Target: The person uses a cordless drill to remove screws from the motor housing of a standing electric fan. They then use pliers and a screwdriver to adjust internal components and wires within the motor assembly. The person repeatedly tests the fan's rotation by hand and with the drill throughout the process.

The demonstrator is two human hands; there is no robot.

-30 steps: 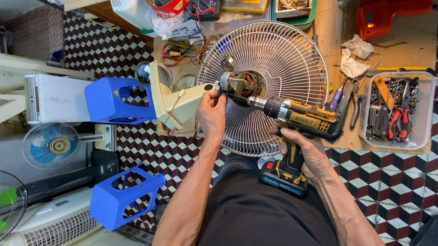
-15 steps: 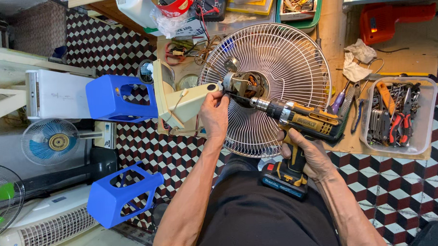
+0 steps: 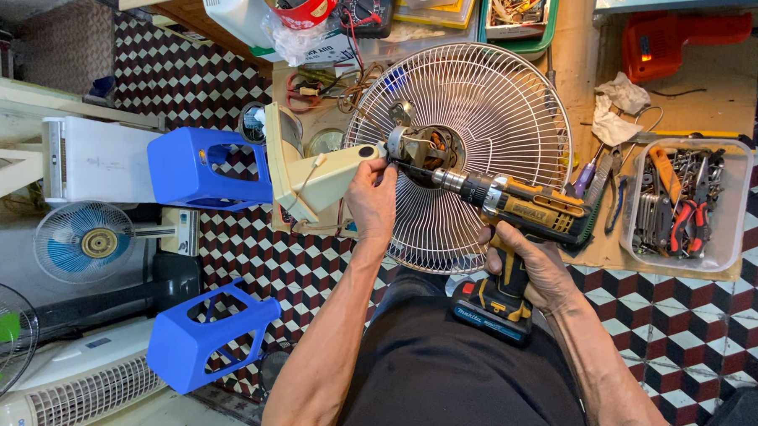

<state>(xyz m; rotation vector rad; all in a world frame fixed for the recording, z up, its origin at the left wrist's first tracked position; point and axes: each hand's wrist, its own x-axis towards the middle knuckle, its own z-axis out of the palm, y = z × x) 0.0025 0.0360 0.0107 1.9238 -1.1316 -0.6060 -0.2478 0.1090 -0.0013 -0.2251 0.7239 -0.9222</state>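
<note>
A bare fan motor (image 3: pixel 423 148) sits at the hub of a round wire fan guard (image 3: pixel 478 151), which lies flat over the wooden bench (image 3: pixel 576 72) in front of me. The bit of my yellow-and-black cordless drill (image 3: pixel 522 210) is pressed against the motor's near side. My right hand (image 3: pixel 536 270) is wrapped around the drill's handle, fingers curled tight, just above the battery pack (image 3: pixel 492 311). My left hand (image 3: pixel 372 201) holds the cream-coloured fan neck (image 3: pixel 327 177) where it meets the motor, its fingers (image 3: pixel 386 166) bent closed around that joint and touching the drill bit's end.

To the right of the guard, a clear plastic bin (image 3: pixel 736 226) holds pliers, cutters and loose metal parts; crumpled rags (image 3: pixel 615 112) and a screwdriver (image 3: pixel 586 176) lie just beside it. A red power drill (image 3: pixel 675 39) rests at the bench's far right corner. Along the back edge stand a multimeter (image 3: pixel 367 5), a red tape roll (image 3: pixel 309 4) and a green tray (image 3: pixel 523 10) of small parts.

The floor (image 3: pixel 254 251) is tiled in a red, black and white cube pattern. Two blue plastic stools (image 3: pixel 197 169) lie tipped on it to my left, with a small blue-bladed fan (image 3: pixel 84 242) and a white heater grille (image 3: pixel 83 400) beyond them.
</note>
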